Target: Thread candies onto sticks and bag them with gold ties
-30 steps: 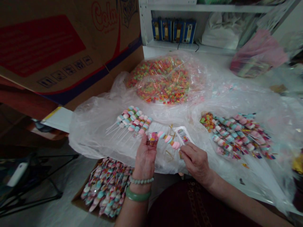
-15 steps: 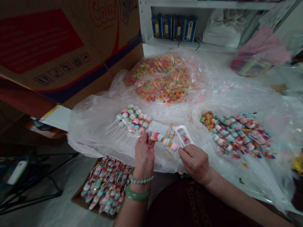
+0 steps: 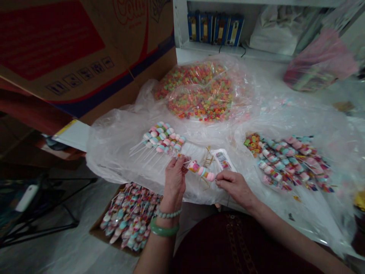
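Note:
A skewer (image 3: 202, 170) of pink, blue and yellow marshmallow pieces lies slantwise between my hands, its thin stick tip pointing to my left hand. My right hand (image 3: 235, 187) pinches the stick end just beyond the last pink piece. My left hand (image 3: 176, 176) is closed, with what looks like a small orange cereal ring (image 3: 179, 155) at its fingertips; the palm contents are mostly hidden. Behind it lie several finished-looking skewers (image 3: 164, 137) with white sticks. Gold twist ties (image 3: 209, 156) and a printed label card (image 3: 224, 160) rest close to the held skewer.
A clear bag of colourful cereal rings (image 3: 201, 91) sits behind. Wrapped skewers (image 3: 293, 161) and loose rings (image 3: 252, 144) lie on plastic sheeting at right. A box of wrapped skewers (image 3: 131, 217) stands below left. A big carton (image 3: 85, 49) walls the left; a pink bag (image 3: 322, 61) stands back right.
My left fingers have moved off the left part of the skewer, so a short length of bare stick shows there. My right hand's fingers have straightened somewhat. The view has shifted slightly.

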Available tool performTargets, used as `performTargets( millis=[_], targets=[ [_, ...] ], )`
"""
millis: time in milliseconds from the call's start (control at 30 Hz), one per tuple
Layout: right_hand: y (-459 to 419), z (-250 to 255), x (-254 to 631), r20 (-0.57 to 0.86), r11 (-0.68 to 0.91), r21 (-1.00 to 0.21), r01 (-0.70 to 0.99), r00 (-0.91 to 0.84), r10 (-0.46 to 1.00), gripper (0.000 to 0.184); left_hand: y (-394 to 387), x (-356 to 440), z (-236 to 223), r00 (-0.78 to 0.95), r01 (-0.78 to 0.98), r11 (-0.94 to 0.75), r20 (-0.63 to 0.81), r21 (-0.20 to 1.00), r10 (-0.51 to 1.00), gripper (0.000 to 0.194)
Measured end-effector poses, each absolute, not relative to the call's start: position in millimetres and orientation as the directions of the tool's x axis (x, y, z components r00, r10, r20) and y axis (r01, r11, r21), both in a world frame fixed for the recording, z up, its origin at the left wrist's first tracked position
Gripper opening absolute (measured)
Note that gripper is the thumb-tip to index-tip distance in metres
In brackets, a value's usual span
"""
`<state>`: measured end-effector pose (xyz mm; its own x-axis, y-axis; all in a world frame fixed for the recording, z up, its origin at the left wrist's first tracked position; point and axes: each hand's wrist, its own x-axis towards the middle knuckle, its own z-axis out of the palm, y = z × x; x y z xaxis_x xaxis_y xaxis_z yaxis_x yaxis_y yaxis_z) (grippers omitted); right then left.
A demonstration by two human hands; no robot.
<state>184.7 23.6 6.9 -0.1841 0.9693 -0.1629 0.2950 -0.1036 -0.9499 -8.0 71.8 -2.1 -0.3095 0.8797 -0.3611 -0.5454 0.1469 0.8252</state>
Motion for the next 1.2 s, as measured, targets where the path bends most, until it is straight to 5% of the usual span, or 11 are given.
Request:
performTargets(
  millis=[133,267,433,600,767,900,967,1067,1200],
  targets=[
    [24.7,3.7,178.6,-0.544,-0.57,-0.818,-0.083,-0.214,0.812,0.014,67.8,0.0,-3.5,-0.252,-0.594,0.156,-0.366,0.79,0.896,0.026],
    [24.2,1.6,176.4,-0.64,-0.706,-0.676,-0.211,-0.307,0.704,0.02,65.5,4.9,-6.6,-0.162,-0.708,0.217,-0.453,0.672,0.876,0.02],
    [24.6,3.4,177.6,-0.507,-0.518,-0.854,-0.055,-0.143,0.85,0.014,66.1,1.0,-8.3,-0.005,-0.792,0.348,-0.576,0.501,0.817,0.017],
    [26.0,-0.3,180.9,-0.367,-0.339,-0.919,0.204,-0.118,0.923,0.009,66.1,5.0,-7.0,0.05,-0.725,0.39,-0.521,0.568,0.852,0.012],
    [19.0,-7.3,184.6,-0.059,0.046,-0.796,0.604,-0.153,0.986,0.016,65.2,23.0,-4.6,-0.002,-0.674,0.343,-0.466,0.654,0.885,0.019],
    [14.4,-14.1,185.9,0.08,0.221,-0.716,0.662,-0.237,0.968,0.021,63.4,36.1,-1.5,-0.024,-0.663,0.316,-0.441,0.679,0.897,0.021],
    [16.0,-16.7,186.0,0.044,0.165,-0.785,0.597,-0.212,0.976,0.018,62.3,39.3,-0.9,-0.004,-0.666,0.339,-0.458,0.664,0.889,0.02],
    [20.9,-16.6,185.8,-0.205,-0.147,-0.922,0.359,-0.131,0.97,0.011,61.5,40.5,-0.8,0.026,-0.666,0.383,-0.493,0.64,0.869,0.018],
    [23.5,-7.4,185.3,-0.508,-0.529,-0.846,-0.073,-0.195,0.839,0.011,62.5,39.7,-0.1,0.047,-0.662,0.454,-0.571,0.597,0.82,0.02]
  ],
)
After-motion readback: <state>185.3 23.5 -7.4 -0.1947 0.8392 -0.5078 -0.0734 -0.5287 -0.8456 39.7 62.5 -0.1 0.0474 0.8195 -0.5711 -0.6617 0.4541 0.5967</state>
